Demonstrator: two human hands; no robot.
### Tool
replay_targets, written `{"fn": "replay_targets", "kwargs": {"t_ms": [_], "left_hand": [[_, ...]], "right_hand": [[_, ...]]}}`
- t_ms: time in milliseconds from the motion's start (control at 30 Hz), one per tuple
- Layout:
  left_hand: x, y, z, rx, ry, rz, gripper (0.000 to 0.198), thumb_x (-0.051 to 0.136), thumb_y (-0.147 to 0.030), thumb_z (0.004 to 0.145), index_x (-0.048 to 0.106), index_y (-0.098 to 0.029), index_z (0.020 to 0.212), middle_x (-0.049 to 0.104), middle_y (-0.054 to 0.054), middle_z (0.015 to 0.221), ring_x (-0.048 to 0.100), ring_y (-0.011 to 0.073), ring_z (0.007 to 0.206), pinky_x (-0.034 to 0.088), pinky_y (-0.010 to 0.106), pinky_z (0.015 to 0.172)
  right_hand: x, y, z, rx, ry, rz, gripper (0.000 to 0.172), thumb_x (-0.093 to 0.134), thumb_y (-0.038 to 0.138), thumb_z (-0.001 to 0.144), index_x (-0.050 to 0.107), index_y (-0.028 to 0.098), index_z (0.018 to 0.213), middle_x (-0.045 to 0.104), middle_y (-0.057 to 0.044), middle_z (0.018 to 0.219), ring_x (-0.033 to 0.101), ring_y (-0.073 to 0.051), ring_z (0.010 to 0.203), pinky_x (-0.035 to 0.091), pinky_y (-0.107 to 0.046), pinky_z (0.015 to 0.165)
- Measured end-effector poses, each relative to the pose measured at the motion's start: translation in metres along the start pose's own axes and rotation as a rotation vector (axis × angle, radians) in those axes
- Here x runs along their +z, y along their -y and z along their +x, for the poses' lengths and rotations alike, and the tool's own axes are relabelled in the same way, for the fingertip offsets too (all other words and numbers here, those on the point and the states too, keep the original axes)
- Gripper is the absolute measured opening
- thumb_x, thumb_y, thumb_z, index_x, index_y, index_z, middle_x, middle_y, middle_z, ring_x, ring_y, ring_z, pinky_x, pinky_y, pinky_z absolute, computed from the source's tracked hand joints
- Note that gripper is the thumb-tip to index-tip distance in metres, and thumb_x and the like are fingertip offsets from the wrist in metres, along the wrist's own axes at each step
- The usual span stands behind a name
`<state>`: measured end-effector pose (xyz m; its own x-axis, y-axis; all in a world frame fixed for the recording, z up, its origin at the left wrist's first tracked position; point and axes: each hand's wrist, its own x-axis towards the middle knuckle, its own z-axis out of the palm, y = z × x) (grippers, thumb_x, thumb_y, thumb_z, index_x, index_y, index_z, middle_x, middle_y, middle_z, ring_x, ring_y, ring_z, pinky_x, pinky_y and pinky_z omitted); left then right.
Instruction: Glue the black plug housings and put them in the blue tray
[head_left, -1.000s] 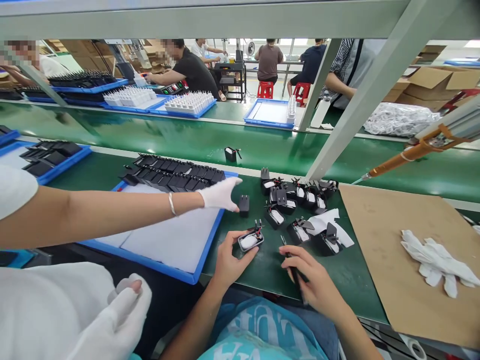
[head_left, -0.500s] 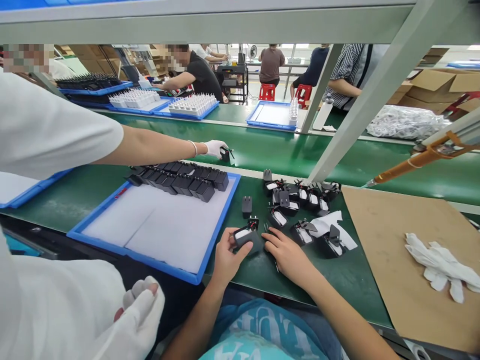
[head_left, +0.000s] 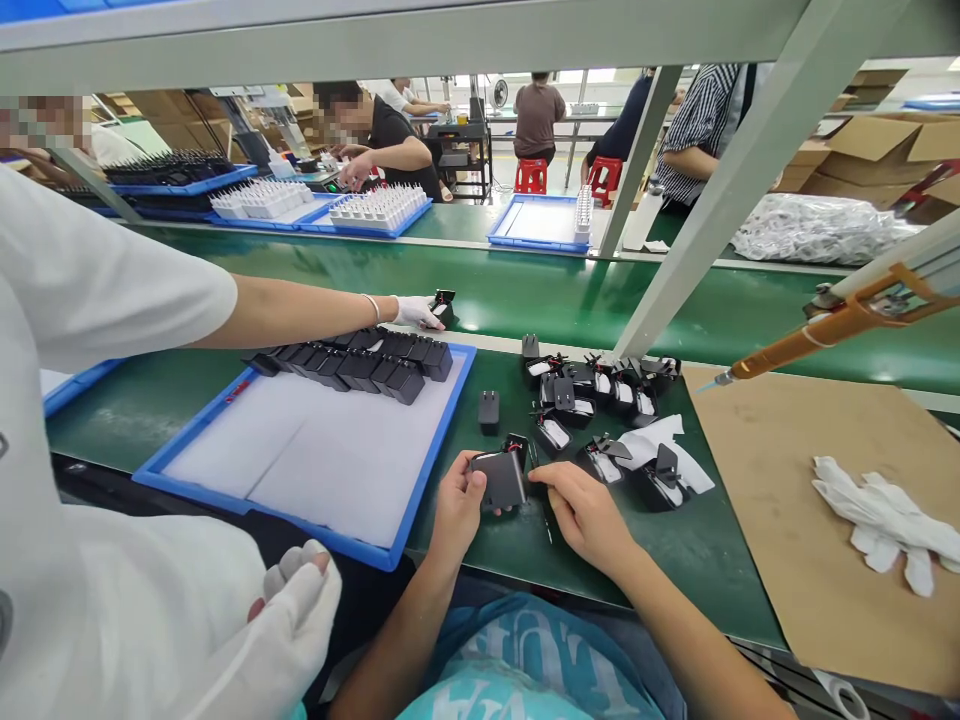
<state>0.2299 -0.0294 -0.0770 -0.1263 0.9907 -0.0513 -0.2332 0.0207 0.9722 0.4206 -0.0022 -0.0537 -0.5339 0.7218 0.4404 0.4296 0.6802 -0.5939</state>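
My left hand (head_left: 457,510) is closed around a black plug adapter housing (head_left: 501,480), its wide flat side turned up. Red wires and a small black pronged cover stick out at its far end. Just right of it, my right hand (head_left: 583,510) pinches thin dark tweezers (head_left: 550,528), index finger near the housing; the thumb is mostly hidden. A closed black adapter (head_left: 489,412) stands beyond my left hand. Several opened adapters (head_left: 553,434) with white insides and loose covers are heaped beyond my right hand.
At left, a blue-rimmed tray (head_left: 394,555) holds rows of black adapters. A co-worker's gloved hand (head_left: 420,312) reaches over it, holding another adapter at the green conveyor (head_left: 540,300). At right are cardboard (head_left: 757,440), white gloves (head_left: 885,520), an orange hanging tool (head_left: 817,335) and a slanting post (head_left: 712,210).
My left hand has turned the housing so its flat side faces up. My right hand's fingers have drawn together at the tweezers. The co-worker's hand has shifted slightly left and down with its adapter.
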Motion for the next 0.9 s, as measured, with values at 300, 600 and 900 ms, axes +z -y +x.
{"fn": "replay_targets", "kwargs": {"t_ms": [300,600,900], "left_hand": [[0.0018,0.0039,0.0001,-0.010,-0.018,0.046,0.060,0.051,-0.075,0.075,0.050,-0.017,0.094,0.062,0.000,0.065,0.061,0.0149,0.049,0.044,0.021,0.038],[0.0044,0.0019,-0.0036,0.029,-0.019,0.126,0.059,0.052,-0.073,0.076,0.052,-0.016,0.095,0.060,0.000,0.068,0.056,0.0121,0.051,0.046,0.021,0.045],[0.0037,0.0019,-0.0020,0.182,0.021,0.301,0.053,0.056,-0.066,0.079,0.056,-0.016,0.098,0.062,0.001,0.069,0.051,0.0121,0.058,0.036,0.019,0.050]], "right_hand": [[-0.0053,0.0072,0.0008,0.128,0.040,0.142,0.025,0.053,0.034,0.091,0.060,0.020,0.111,0.070,-0.004,0.095,0.066,-0.014,0.084,0.054,-0.025,0.075],[-0.0029,0.0055,-0.0013,0.170,0.017,0.161,0.034,0.057,0.045,0.087,0.063,0.018,0.107,0.071,-0.005,0.090,0.067,-0.015,0.080,0.055,-0.027,0.074],[0.0013,0.0031,-0.0017,0.158,-0.023,0.109,0.027,0.059,0.040,0.087,0.062,0.018,0.104,0.071,-0.005,0.088,0.066,-0.015,0.076,0.055,-0.026,0.071]]}}
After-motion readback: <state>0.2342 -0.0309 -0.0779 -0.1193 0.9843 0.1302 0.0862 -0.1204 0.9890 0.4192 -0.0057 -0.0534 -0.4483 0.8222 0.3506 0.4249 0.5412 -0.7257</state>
